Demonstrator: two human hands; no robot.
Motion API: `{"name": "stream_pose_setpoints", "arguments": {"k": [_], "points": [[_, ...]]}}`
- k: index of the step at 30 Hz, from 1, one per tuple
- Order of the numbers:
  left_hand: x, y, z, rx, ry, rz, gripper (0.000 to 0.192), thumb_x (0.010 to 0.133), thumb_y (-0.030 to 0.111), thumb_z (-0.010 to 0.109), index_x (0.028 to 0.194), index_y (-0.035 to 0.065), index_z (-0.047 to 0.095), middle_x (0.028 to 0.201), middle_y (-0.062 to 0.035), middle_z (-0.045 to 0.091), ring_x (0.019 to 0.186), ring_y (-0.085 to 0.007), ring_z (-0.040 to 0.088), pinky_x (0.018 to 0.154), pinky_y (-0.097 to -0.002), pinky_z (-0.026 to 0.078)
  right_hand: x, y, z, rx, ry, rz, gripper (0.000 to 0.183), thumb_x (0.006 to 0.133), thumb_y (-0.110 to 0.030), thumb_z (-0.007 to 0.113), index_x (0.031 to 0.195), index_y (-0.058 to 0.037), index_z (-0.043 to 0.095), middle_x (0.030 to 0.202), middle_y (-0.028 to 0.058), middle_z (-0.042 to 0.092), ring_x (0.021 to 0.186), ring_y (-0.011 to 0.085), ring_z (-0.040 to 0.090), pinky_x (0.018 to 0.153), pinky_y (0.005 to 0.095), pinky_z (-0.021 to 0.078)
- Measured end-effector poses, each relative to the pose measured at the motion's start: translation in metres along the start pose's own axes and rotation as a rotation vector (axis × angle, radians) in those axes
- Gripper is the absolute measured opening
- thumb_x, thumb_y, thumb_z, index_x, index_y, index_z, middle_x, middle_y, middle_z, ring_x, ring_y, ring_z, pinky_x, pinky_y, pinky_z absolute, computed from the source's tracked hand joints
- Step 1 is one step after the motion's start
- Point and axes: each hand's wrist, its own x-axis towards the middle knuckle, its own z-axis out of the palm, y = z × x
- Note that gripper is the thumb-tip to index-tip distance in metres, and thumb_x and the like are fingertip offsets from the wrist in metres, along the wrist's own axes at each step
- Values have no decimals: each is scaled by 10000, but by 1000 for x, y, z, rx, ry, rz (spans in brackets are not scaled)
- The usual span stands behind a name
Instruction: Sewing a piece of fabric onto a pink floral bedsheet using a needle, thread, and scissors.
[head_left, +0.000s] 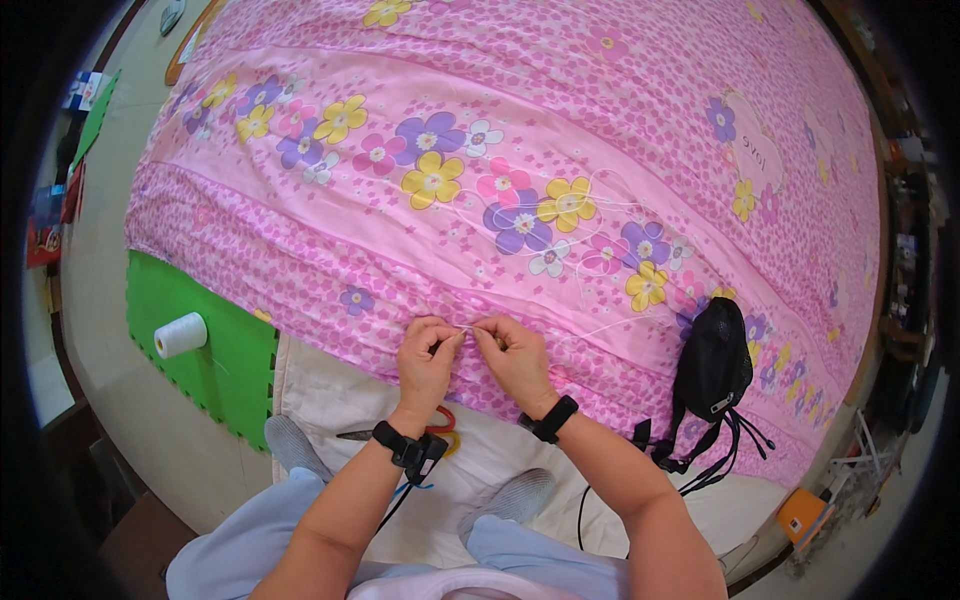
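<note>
My left hand (429, 360) and my right hand (517, 358) meet fingertip to fingertip above the near edge of a pink flowered quilt cover (360, 255). Thumb and forefinger of each are pinched together, with a thin white strand, seemingly thread, between them. Whether a needle is also there is too small to tell. Loose loops of white thread (581, 270) lie across the printed flowers, and one length runs back toward my right hand. Below my left wrist, scissors with red and yellow handles (444, 417) rest on a white quilted pad (322, 382), partly hidden by the wrist.
A cone of white thread (181, 335) lies on a green foam mat (225, 367) at the left. On the quilt cover's right side sits a black mesh-fronted pouch (714, 360) with straps and cords. An orange object (802, 517) is on the floor at lower right.
</note>
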Motion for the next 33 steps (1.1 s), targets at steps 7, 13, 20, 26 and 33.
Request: {"name": "stream_pose_setpoints", "arguments": {"k": [7, 13, 20, 26, 33], "points": [[-1, 2, 3, 2, 17, 7, 27, 736, 14, 632, 757, 2, 621, 851, -42, 531, 727, -97, 503, 619, -213, 417, 0, 4, 2, -94, 29, -68, 114, 777, -138, 601, 868, -80, 638, 629, 91, 601, 519, 178, 582, 489, 270, 441], [-1, 0, 2, 23, 31, 24, 33, 729, 17, 635, 753, 4, 617, 858, -50, 536, 753, -117, 511, 641, -227, 419, -3, 3, 2, -146, 12, -160, 123, 768, -139, 607, 880, -100, 642, 637, 105, 594, 523, 214, 581, 485, 290, 445], [0, -2, 4, 16, 46, 21, 30, 731, 17, 633, 751, 5, 614, 857, -56, 538, 771, -125, 516, 657, -229, 419, -4, 0, 1, -154, -7, -181, 145, 770, -67, 601, 908, -58, 645, 634, 87, 589, 499, 104, 515, 480, 233, 413], [0, 1, 4, -16, 36, -33, 24, 736, 10, 635, 748, 6, 615, 868, -42, 531, 748, -99, 505, 639, -215, 417, -4, -2, -1, -163, -19, -157, 129, 770, -126, 596, 888, -112, 645, 640, 111, 588, 534, 236, 577, 481, 305, 438], [0, -3, 8, -65, 64, -43, 31, 740, -14, 627, 745, 5, 602, 883, -20, 516, 689, -55, 473, 586, -182, 402, -2, -1, -3, -192, -35, -169, 136, 778, -87, 591, 902, -56, 640, 671, 114, 606, 534, 153, 565, 507, 258, 436]]}}
